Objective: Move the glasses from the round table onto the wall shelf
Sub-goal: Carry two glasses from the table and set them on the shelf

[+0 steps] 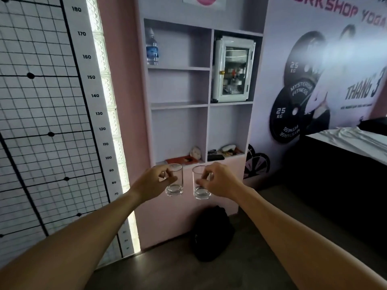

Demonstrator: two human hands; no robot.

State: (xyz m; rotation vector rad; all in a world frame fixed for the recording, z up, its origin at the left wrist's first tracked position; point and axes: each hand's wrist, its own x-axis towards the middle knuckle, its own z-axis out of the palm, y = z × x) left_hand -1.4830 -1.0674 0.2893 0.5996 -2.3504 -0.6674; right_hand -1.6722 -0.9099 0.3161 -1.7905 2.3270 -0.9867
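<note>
Both hands are out in front of the wall shelf (201, 104), each closed around one clear, empty glass. The left hand (154, 182) pinches the left glass (174, 182) from the side, thumb and fingers wrapped about its upper half; the right hand (219, 182) grips the right glass (201, 183) the same way from the opposite side. Both glasses are upright and just beside each other, not touching — held by the walls so the thick bases stay free to be set down flat.

They hang in the air slightly below and in front of the lowest row of shelf compartments, so the carrying seems nearly over and the setting-down not yet begun. The round table is out of view.

Where they can go depends on what the shelf already holds. The bottom left compartment has a red flat thing (184, 159) and a pale lump at the back; the bottom right one holds small dark and light clutter (225, 152). Higher up, a water bottle (152, 48) occupies the top left space and a small glass-fronted cabinet (232, 69) fills the upper right. The two middle left shelves look bare, which probably makes them the easiest landing spots, though they call for a lift from here. A dark bag (211, 233) lies on the floor below the shelf.
</note>
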